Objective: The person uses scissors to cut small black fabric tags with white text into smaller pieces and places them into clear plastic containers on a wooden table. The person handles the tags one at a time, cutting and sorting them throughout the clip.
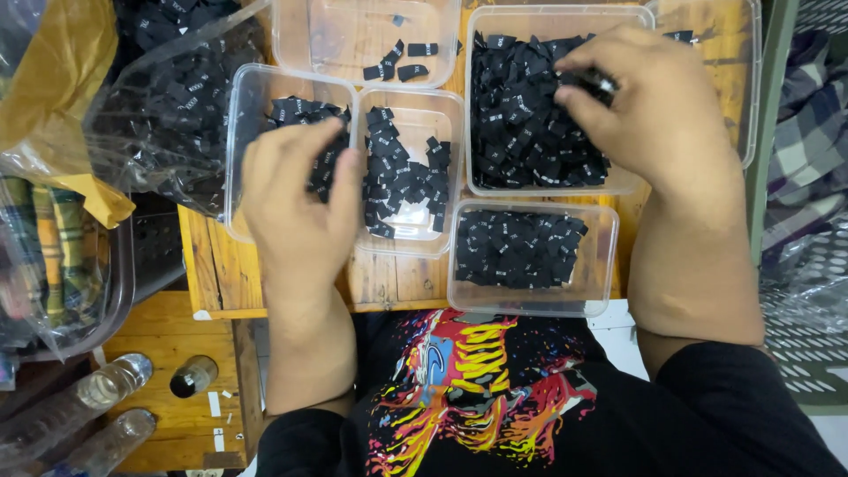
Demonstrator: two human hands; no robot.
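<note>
The person stands at a wooden table (389,278) made of rough brown planks; on it sit clear plastic tubs, thin and shiny, with round corners; I count six of them. Small black cloth tags (521,132) fill most tubs; each tag is a flat little strip, folded, with tiny white marks; there are far too many to count.

The right hand (658,110) is over the big tub (481,190) at the back right, the fullest one; its fingers are pinched shut on a few tags from that heap. The left hand (296,190) hangs over the left tub (237,132); its fingers curl down onto the tags there, but I cannot tell if it grips any.

Between the hands sits the middle tub (446,106), half full; the front tub (601,283), close to the person's tummy, holds a neat flat layer; the back tub (291,44) holds only a handful; another tub (749,79) at the far right is mostly hidden behind the hand.

On the left lies a crinkly see-through bag (177,106) stuffed with more black tags; beside it is a soft yellow bag (62,71). Low down on the left are two clear plastic bottles (97,389) and one small dark bottle (193,376). The person's black shirt (477,389) has a bright red and yellow picture.
</note>
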